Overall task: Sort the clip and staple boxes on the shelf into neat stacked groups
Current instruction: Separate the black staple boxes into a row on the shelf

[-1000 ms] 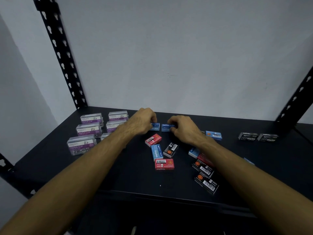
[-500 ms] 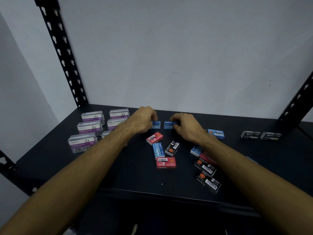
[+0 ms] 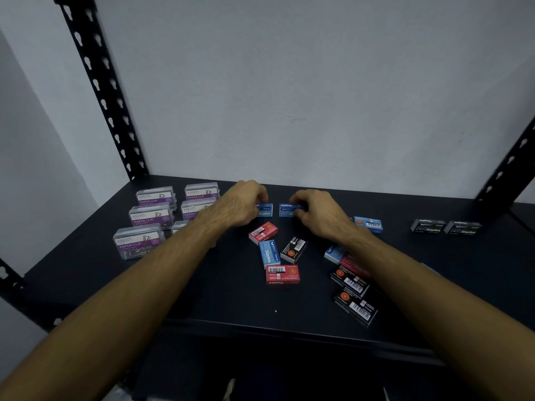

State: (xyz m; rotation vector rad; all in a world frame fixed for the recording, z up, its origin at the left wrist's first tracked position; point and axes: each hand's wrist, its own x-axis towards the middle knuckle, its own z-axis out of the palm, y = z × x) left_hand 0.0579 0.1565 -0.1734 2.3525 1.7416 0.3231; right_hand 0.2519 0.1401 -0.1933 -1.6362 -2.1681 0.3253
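The left hand (image 3: 241,205) grips a blue staple box (image 3: 265,210) and the right hand (image 3: 317,214) grips a second blue staple box (image 3: 288,210) — both toward twelve o'clock on the black shelf (image 3: 202,287), just apart. Clear paper clip boxes (image 3: 152,215) sit grouped at ten o'clock, loose red, blue and black staple boxes (image 3: 282,274) lie at six, and two black staple boxes (image 3: 445,228) stand at two o'clock.

Readable print on the boxes on the shelf

The clear clip boxes (image 3: 138,241) at the left read "KREATI" and "PAPER CLIP" on purple labels. "Staples" stood on the upright blue box (image 3: 269,253), the red box (image 3: 282,274) (upside down), the front black box (image 3: 355,309), the two grey boxes (image 3: 428,226) at the right, and the blue box (image 3: 264,210) at the left hand (image 3: 242,204). Smaller print and barcodes were illegible.
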